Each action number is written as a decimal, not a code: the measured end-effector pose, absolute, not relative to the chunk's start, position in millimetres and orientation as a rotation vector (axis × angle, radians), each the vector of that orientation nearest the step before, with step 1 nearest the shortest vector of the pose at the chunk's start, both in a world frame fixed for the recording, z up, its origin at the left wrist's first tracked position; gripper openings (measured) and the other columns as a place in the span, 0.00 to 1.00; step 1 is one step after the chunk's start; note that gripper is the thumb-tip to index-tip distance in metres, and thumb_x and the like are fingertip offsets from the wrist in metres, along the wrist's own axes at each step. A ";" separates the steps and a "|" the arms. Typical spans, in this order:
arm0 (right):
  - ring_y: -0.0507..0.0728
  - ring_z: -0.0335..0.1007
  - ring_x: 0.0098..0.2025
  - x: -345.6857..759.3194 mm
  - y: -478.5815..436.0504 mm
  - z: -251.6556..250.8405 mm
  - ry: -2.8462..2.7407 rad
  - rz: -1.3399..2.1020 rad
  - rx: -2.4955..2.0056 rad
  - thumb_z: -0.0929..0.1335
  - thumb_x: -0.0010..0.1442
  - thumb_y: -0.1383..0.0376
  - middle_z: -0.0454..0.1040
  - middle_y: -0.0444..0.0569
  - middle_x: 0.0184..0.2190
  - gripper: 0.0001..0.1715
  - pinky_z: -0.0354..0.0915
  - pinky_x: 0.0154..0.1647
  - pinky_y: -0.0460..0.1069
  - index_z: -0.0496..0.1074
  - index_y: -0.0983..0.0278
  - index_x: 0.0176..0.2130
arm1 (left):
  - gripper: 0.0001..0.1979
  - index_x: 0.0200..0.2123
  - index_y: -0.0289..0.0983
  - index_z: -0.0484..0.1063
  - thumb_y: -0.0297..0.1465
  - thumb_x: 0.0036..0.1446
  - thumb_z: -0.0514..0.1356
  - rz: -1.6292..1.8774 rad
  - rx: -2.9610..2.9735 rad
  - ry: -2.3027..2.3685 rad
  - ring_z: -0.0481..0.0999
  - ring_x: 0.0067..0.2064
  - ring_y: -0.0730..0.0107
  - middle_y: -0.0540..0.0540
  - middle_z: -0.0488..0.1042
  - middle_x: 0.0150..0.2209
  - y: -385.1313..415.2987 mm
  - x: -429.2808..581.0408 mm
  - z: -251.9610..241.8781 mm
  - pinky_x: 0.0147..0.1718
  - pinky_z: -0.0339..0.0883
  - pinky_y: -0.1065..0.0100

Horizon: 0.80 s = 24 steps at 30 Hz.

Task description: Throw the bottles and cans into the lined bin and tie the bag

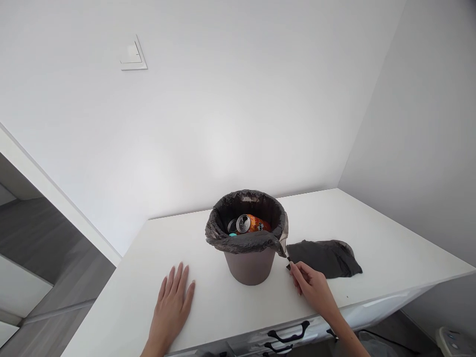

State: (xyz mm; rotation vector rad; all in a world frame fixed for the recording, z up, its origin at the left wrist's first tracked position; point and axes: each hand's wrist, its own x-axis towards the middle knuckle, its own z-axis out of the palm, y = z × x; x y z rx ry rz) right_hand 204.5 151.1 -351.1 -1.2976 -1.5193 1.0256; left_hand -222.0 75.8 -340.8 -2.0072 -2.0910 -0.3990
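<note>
Pinching the dark grey plastic liner [245, 241] by its tail, the right hand [313, 287] could topple the unbraced round taupe bin [250, 268]; the left hand [173, 300] lies flat.

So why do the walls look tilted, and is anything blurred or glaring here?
Head view: the wide lens leans the walls and stretches the table; light is soft and even, with faint shadows under the bin and left hand; all sharp, just a glint on the can; right hand pinches the dark liner.

Bare hands form the left grip [171, 297] and right grip [311, 285]; both forearms uncovered as far as visible
</note>
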 end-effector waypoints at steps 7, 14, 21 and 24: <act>0.55 0.65 0.21 202.9 147.7 -345.7 -1.528 1.017 -1.275 0.62 0.67 0.37 0.68 0.43 0.20 0.32 0.63 0.26 0.49 0.69 0.59 0.30 | 0.33 0.76 0.42 0.51 0.47 0.73 0.45 -0.348 -2.006 -2.065 0.50 0.76 0.52 0.46 0.53 0.75 72.7 -221.1 -342.6 0.73 0.51 0.44; 0.55 0.65 0.21 204.1 151.0 -353.5 -1.535 1.015 -1.289 0.62 0.68 0.37 0.69 0.44 0.21 0.31 0.63 0.26 0.49 0.68 0.59 0.30 | 0.33 0.76 0.45 0.49 0.46 0.72 0.46 -0.313 -2.044 -2.035 0.48 0.77 0.51 0.47 0.52 0.76 71.8 -223.0 -341.8 0.72 0.51 0.42; 0.54 0.64 0.21 204.3 151.8 -355.8 -1.530 1.016 -1.280 0.62 0.69 0.40 0.68 0.44 0.21 0.30 0.62 0.26 0.48 0.69 0.60 0.31 | 0.33 0.76 0.44 0.50 0.46 0.72 0.47 -0.334 -2.048 -2.057 0.49 0.77 0.50 0.47 0.52 0.75 71.8 -221.7 -339.0 0.72 0.52 0.41; 0.54 0.64 0.21 204.3 152.0 -355.8 -1.533 1.023 -1.279 0.62 0.69 0.39 0.68 0.43 0.21 0.30 0.62 0.25 0.48 0.69 0.60 0.31 | 0.32 0.75 0.44 0.52 0.46 0.72 0.47 -0.353 -2.055 -2.072 0.49 0.76 0.50 0.48 0.53 0.75 71.6 -221.0 -337.7 0.72 0.52 0.41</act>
